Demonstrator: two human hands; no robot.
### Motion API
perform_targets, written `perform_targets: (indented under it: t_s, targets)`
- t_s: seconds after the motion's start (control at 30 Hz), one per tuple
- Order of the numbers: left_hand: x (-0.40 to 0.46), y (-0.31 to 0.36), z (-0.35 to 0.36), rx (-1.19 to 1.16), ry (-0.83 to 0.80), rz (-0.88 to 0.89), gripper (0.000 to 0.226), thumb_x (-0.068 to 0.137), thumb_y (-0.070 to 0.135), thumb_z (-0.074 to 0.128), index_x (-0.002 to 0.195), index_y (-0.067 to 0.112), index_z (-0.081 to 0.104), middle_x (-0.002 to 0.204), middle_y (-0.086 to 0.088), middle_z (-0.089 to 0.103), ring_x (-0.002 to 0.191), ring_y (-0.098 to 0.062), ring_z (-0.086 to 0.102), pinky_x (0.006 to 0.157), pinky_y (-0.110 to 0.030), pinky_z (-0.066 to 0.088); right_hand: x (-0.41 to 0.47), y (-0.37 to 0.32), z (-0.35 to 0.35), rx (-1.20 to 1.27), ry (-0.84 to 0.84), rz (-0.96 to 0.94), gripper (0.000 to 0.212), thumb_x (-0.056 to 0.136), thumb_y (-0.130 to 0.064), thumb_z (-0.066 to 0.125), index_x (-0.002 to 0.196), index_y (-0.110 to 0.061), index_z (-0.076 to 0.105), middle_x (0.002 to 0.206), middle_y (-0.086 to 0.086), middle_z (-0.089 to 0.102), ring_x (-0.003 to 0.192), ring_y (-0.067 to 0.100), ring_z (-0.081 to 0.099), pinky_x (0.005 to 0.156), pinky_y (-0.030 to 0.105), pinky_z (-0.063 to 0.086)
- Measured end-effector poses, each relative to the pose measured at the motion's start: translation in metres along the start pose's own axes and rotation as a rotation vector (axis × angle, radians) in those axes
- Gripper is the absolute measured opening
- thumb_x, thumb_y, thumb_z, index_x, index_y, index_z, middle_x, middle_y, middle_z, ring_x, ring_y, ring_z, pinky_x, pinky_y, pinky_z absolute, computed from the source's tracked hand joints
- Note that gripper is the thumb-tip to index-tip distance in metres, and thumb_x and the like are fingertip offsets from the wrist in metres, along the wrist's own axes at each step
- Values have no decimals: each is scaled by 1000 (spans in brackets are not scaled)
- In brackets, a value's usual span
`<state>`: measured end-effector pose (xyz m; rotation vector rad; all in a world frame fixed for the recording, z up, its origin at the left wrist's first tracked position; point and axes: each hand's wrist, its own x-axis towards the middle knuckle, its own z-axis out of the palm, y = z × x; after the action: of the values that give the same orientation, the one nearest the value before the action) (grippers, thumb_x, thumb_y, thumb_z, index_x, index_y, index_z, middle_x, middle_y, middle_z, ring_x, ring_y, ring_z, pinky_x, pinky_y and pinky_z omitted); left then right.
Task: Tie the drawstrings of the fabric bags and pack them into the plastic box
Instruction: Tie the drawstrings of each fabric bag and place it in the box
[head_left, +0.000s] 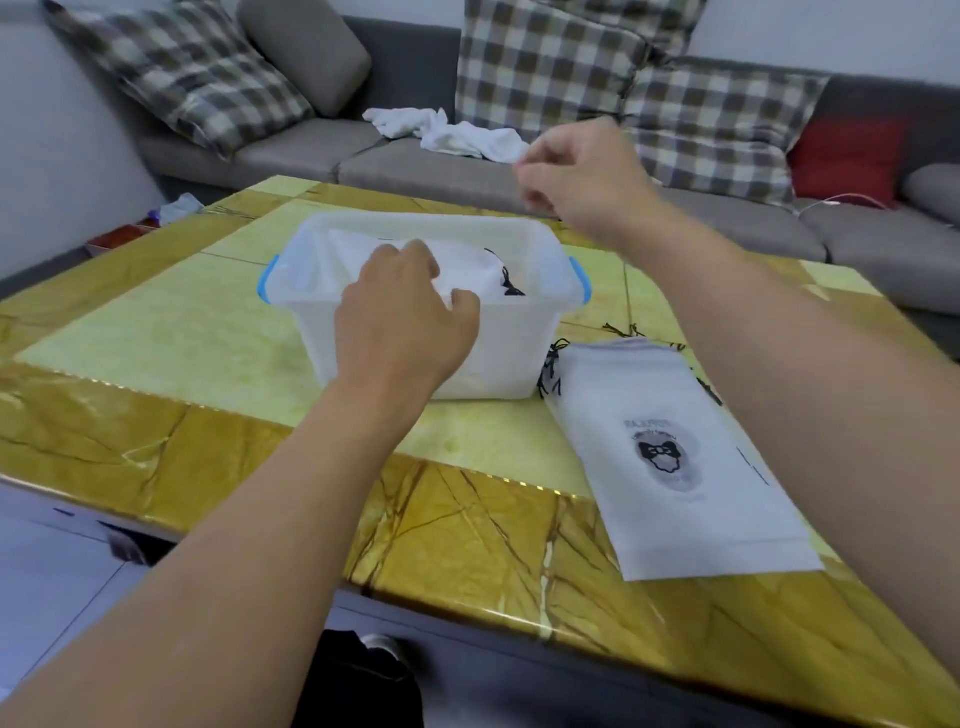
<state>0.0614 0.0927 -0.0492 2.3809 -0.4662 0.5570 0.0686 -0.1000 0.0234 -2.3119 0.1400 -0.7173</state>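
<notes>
Translucent plastic box (511, 343) holding white fabric bags (483, 270), left hand (405, 312) inside

The left hand (405, 312) hides much of the bag (467, 270) in the box (519, 343); the right hand (576, 176) is blurred, its grip unreadable; the stack's (675, 467) print is illegible

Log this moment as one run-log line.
left hand: pressing bag into plastic box | right hand: raised, closed | flat bags: waiting on table
</notes>
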Motion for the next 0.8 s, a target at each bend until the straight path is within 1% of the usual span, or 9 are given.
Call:
perform_targets:
  t_s: [0.07, 0.1, 0.2, 0.27, 0.37, 0.43, 0.5, 0.6, 0.8]
  targets:
    - [-3, 11, 1, -140, 65, 150, 18, 88, 31, 59, 101, 20, 64, 102, 7, 59, 84, -13, 49, 73, -31, 40, -20, 31, -38, -96, 210, 0, 6, 79, -14, 67, 78, -17, 73, 67, -3, 67, 61, 10, 60, 64, 33, 54]
    - [-5, 16, 3, -201, 63, 226, 11, 87, 29, 61, 94, 23, 64, 95, 10, 60, 79, -10, 50, 72, -31, 43, -33, 51, -50, -199, 155, 66, 7, 79, -13, 70, 82, -19, 74, 74, -3, 70, 67, 12, 61, 69, 32, 55]
    - [-13, 30, 18, -265, -197, 343, 7, 85, 31, 69, 90, 27, 67, 89, 11, 61, 68, -3, 54, 74, -34, 53, -79, 124, -52, -489, -369, 337, 40, 87, -21, 75, 126, -15, 66, 129, 5, 66, 111, 22, 61, 92, 26, 44]
    - [-17, 34, 30, -216, -324, 362, 19, 84, 33, 72, 102, 28, 68, 100, 9, 58, 73, -7, 59, 78, -38, 54, -107, 149, -35, -464, -477, 333, 58, 90, -30, 72, 143, -19, 52, 148, 1, 51, 134, 23, 48, 102, 27, 36]
    - [-19, 40, 40, -135, -287, 354, 27, 84, 38, 71, 108, 24, 69, 110, 8, 55, 86, -16, 63, 80, -41, 54, -117, 168, -19, -480, -386, 220, 64, 87, -36, 74, 145, -23, 50, 142, -1, 56, 131, 24, 52, 104, 34, 42]
    - [-18, 46, 46, -94, -260, 329, 25, 85, 40, 69, 104, 23, 69, 108, 7, 53, 85, -19, 63, 79, -41, 54, -113, 173, -20, -456, -341, 255, 61, 84, -34, 77, 139, -19, 55, 119, 4, 63, 114, 26, 59, 89, 34, 47]
    - [-18, 49, 50, -64, -241, 292, 22, 85, 40, 69, 100, 24, 68, 107, 6, 51, 80, -20, 64, 78, -41, 53, -110, 175, -19, -478, -314, 220, 38, 85, -29, 76, 121, -18, 67, 96, -1, 58, 99, 26, 61, 75, 32, 43]
    - [-17, 54, 57, -48, -203, 271, 20, 85, 38, 70, 98, 24, 68, 105, 5, 49, 74, -21, 62, 76, -39, 52, -112, 179, -19, -511, -307, 185, 20, 85, -32, 73, 103, -24, 69, 102, -1, 55, 104, 24, 53, 82, 39, 49]
    - [-21, 63, 69, -98, -315, 300, 22, 84, 38, 70, 103, 27, 68, 99, 8, 64, 86, -13, 63, 82, -36, 52, -113, 181, -31, -475, -346, 291, 42, 82, -37, 78, 117, -28, 56, 109, -5, 62, 104, 22, 57, 96, 44, 43]
